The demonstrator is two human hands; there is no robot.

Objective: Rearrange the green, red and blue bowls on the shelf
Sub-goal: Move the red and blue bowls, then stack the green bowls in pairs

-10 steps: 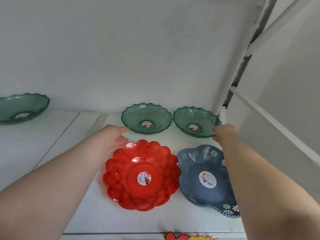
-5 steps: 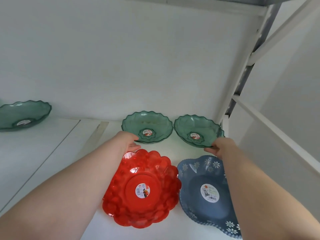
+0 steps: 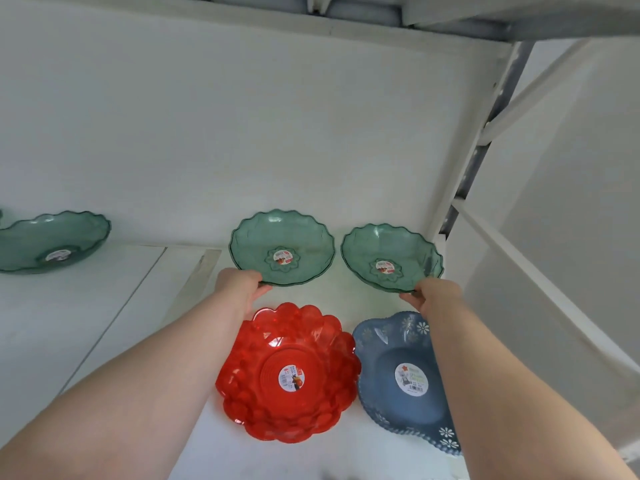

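Two clear green scalloped bowls sit at the back of the white shelf (image 3: 346,296). My left hand (image 3: 237,284) grips the near rim of the left green bowl (image 3: 282,247), and that bowl is tipped up toward me. My right hand (image 3: 434,294) holds the near rim of the right green bowl (image 3: 391,258), also tilted. In front of them lie the red bubbled bowl (image 3: 289,372) and, to its right, the blue bowl (image 3: 405,379) with white flowers, partly hidden by my right forearm.
A third green bowl (image 3: 52,240) stands far left on the shelf. The white back wall is close behind the bowls. A white upright post (image 3: 460,174) bounds the shelf on the right, and an upper shelf hangs overhead.
Both hands have closed on the near rims of the two green bowls and tipped them up. The view has tilted upward.
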